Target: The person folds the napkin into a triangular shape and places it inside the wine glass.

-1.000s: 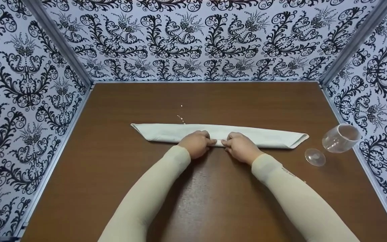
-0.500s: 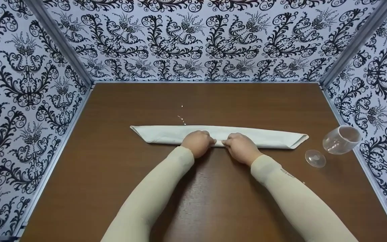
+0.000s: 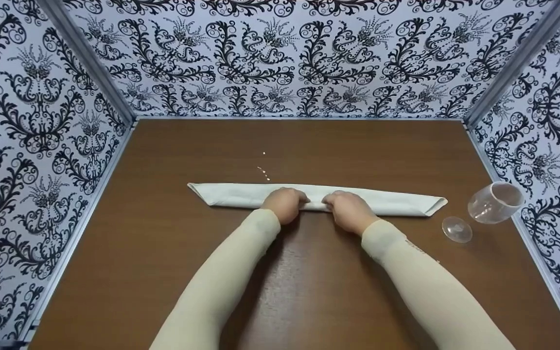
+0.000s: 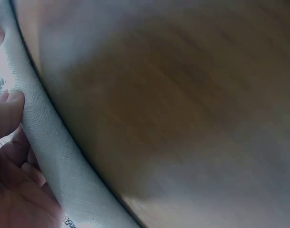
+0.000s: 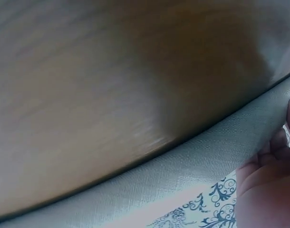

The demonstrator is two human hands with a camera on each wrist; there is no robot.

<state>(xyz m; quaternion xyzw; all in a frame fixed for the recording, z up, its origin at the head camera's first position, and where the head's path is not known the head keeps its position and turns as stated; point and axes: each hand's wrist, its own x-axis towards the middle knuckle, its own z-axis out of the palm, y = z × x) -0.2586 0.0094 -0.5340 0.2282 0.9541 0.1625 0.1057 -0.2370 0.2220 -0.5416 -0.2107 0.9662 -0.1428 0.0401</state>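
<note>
A white cloth napkin (image 3: pixel 231 195), rolled into a long flat strip with slanted ends, lies across the middle of the table. Left of its centre, my left hand (image 3: pixel 284 204) grips the near edge, fingers curled over the roll. My right hand (image 3: pixel 352 211) does likewise just to the right, a short gap between the two. The left wrist view has the thumb of the left hand (image 4: pixel 16 190) pressed on the woven cloth (image 4: pixel 54 137), fingers bent behind. At the right wrist view's edge, the right hand (image 5: pixel 268 185) holds the napkin (image 5: pixel 207 147); its fingertips are partly hidden.
A clear wine glass (image 3: pixel 496 203) stands near the table's right edge, beyond the napkin's right end. Small white specks (image 3: pixel 263 171) lie on the brown table (image 3: pixel 187 146) behind the cloth. Patterned wall panels (image 3: pixel 260 58) enclose the back and both sides.
The far edge of the napkin has come slightly nearer, so the roll looks a bit narrower. The gap between my hands has widened a little.
</note>
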